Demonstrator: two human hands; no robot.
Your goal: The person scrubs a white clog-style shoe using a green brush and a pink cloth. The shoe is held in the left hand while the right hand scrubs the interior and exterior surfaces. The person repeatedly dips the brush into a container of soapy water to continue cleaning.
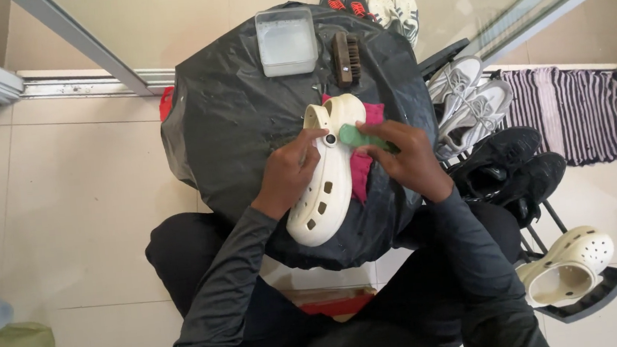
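- The left hand point(290, 174) is wrapped around the side of a cream clog point(327, 175), fingers curled over its upper edge close to the strap rivet, steadying it on its side.
- The right hand point(409, 160) is closed around a small green brush point(364, 138), whose tip rests against the clog's heel end.
- The clog lies slantwise at the middle of a round surface covered by a black plastic sheet point(235, 120), toe towards the near side, heel towards the far side.
- A pink cloth point(362, 168) is tucked under the clog, showing along its right edge and between the two hands.
- At the far edge of the sheet stands a clear plastic tub point(286, 41) with cloudy liquid; just to its right lies a wooden scrubbing brush point(346, 58).
- To the right, a shoe rack point(533, 231) carries pale grey sneakers point(467, 101) at its far end and black sneakers point(508, 169) nearer.
- A second cream clog point(566, 265) sits at the near right end of the rack.
- Further right, a striped mat point(570, 114) lies on the tiled floor.
- Beyond the table, two more pairs of shoes, one dark with red laces point(341, 0) and one white point(394, 7), rest by the glass door.
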